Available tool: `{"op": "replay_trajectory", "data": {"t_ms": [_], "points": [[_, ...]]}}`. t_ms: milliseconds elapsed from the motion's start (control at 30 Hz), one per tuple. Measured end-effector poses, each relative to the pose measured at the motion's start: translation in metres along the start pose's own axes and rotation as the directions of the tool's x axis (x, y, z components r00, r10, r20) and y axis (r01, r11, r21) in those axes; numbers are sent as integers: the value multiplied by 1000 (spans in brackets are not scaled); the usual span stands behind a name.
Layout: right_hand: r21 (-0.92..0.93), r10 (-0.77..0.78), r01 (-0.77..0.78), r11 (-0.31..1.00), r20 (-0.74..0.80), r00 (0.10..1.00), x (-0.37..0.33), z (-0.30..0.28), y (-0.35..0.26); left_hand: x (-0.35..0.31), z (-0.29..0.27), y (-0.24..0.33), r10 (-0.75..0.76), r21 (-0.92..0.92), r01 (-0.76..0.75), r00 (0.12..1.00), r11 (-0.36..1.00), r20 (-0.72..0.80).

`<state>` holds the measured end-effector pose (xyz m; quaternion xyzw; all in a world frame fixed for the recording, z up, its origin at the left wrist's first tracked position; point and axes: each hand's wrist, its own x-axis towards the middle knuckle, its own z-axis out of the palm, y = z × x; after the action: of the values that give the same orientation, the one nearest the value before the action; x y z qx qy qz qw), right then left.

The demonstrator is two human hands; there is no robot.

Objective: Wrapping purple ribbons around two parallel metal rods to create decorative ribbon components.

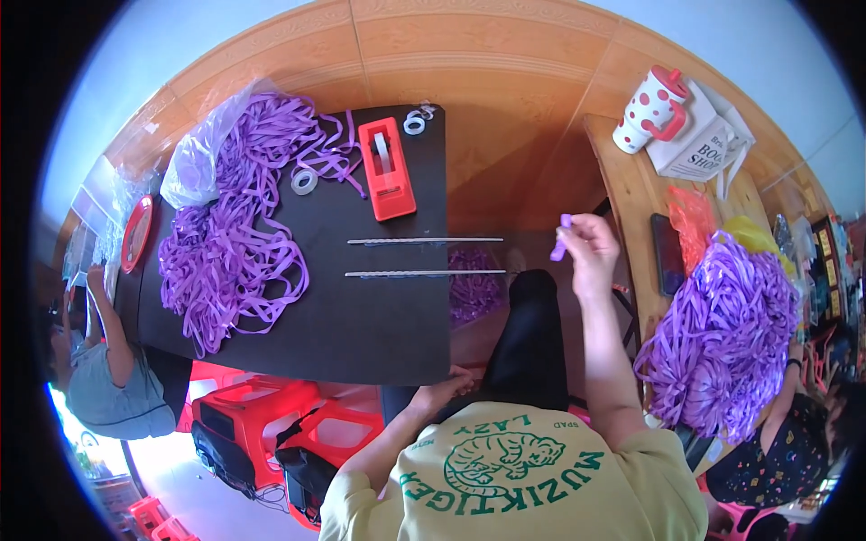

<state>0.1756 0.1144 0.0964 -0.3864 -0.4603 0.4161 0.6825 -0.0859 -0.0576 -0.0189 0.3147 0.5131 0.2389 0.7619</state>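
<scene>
My right hand [588, 248] is raised to the right of the dark table, its fingertips pinching a short folded piece of purple ribbon [561, 239]. My left hand [451, 388] is low by the table's near right corner, close to my lap. Its fingers look curled, and whatever may be in them is hidden. Two thin metal rods [424, 241] lie parallel on the dark table [361, 329], their ends sticking out past its right edge. Under those ends, a container with purple ribbon pieces [475, 287] sits lower down. A big heap of purple ribbon [230, 243] covers the table's left part.
A red tape dispenser [390, 171] and tape rolls [304, 182] stand on the dark table. On the wooden table [622, 171] at right are a dotted tumbler [651, 108], a white bag [699, 140], a phone [667, 254] and more purple ribbon [722, 334]. Other people sit left and right; red stools [262, 415] stand nearby.
</scene>
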Motion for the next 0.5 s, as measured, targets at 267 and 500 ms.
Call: {"op": "replay_trajectory", "data": {"t_ms": [267, 500], "points": [[-811, 15, 38, 584, 58, 998, -18, -36, 177, -15, 7, 26, 109, 290, -108, 994, 951, 12], [-594, 234, -143, 792, 78, 969, -85, -34, 198, -91, -13, 41, 223, 211, -231, 973, 950, 62]]}}
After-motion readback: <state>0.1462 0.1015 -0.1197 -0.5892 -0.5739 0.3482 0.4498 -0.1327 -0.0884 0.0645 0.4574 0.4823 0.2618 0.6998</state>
